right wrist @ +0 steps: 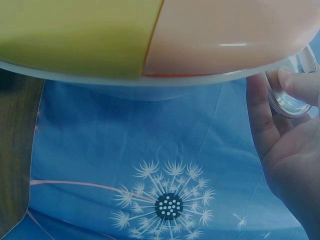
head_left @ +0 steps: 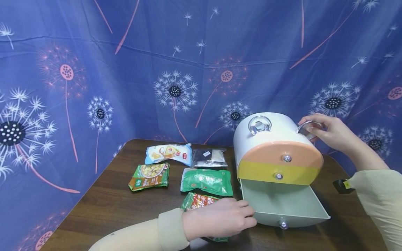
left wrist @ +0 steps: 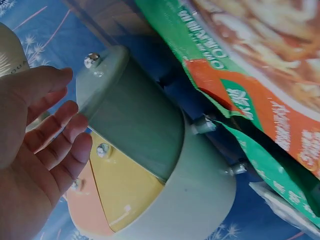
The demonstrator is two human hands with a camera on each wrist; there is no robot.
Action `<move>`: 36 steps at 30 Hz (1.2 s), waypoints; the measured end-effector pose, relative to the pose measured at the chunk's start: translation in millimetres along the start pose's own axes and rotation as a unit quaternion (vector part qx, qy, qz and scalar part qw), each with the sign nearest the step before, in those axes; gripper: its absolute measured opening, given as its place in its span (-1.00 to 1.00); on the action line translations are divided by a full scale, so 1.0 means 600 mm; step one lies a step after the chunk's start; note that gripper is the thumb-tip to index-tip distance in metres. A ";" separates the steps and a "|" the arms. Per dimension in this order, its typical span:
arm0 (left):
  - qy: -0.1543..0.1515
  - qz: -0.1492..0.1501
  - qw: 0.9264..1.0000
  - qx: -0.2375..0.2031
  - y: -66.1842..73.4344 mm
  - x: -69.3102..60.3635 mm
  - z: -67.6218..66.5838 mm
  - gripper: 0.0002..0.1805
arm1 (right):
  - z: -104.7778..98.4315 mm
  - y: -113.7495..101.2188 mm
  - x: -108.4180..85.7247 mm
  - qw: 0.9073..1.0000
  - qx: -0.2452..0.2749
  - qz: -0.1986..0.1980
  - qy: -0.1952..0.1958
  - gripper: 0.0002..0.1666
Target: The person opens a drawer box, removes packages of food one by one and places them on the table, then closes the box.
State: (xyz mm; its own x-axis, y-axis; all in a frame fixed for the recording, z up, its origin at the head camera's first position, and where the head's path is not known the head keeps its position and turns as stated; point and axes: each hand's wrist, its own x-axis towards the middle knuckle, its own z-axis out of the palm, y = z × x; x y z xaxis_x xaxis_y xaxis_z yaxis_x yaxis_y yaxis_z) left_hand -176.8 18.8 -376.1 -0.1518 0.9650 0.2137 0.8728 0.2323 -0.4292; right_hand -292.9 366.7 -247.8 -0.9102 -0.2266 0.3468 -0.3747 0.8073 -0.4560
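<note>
A white, barrel-shaped drawer box [head_left: 251,139] stands at the right of the table. Its front has an orange drawer [head_left: 267,155], a yellow drawer [head_left: 257,170] and a pulled-out green drawer [head_left: 279,200], each with a silver knob. My right hand [head_left: 333,134] holds the silver ring [right wrist: 291,109] on the box's upper right, thumb against its inside. By the green drawer's left front corner is my left hand [head_left: 221,216], fingers loosely bent; the left wrist view shows nothing in them. Partly hidden beneath that hand lies a green-and-red food packet [head_left: 199,200].
Left of the box lie a green pouch [head_left: 207,181], a dark clear-wrapped packet [head_left: 208,158], a white-and-blue packet [head_left: 169,154] and a green-and-orange packet [head_left: 150,176]. Another silver ring [head_left: 260,125] sits on the box's upper left. A blue dandelion-print cloth [head_left: 138,87] hangs behind the table.
</note>
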 end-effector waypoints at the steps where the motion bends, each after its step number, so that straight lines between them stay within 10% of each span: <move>1: 0.005 0.002 1.000 0.006 0.001 0.004 0.000 -0.81 | 0.000 0.000 0.000 1.000 0.000 0.001 -0.002 -0.66; 19: -0.023 0.045 0.996 0.078 0.014 0.074 -0.028 -0.76 | -0.004 -0.001 0.005 1.000 -0.008 0.010 -0.008 -0.65; 36: -0.019 0.077 0.992 0.099 0.022 0.135 -0.010 -0.75 | 0.002 0.004 0.009 1.000 -0.003 -0.006 0.005 -0.68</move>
State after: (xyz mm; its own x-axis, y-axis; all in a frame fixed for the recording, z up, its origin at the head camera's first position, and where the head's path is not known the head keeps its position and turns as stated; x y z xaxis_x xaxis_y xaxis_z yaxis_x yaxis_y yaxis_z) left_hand -174.8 99.2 -359.4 -0.0454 0.9939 0.1002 0.7800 0.0979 -0.6181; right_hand -299.1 366.9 -248.0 -0.9036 -0.2320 0.3602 -0.3853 0.8078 -0.4462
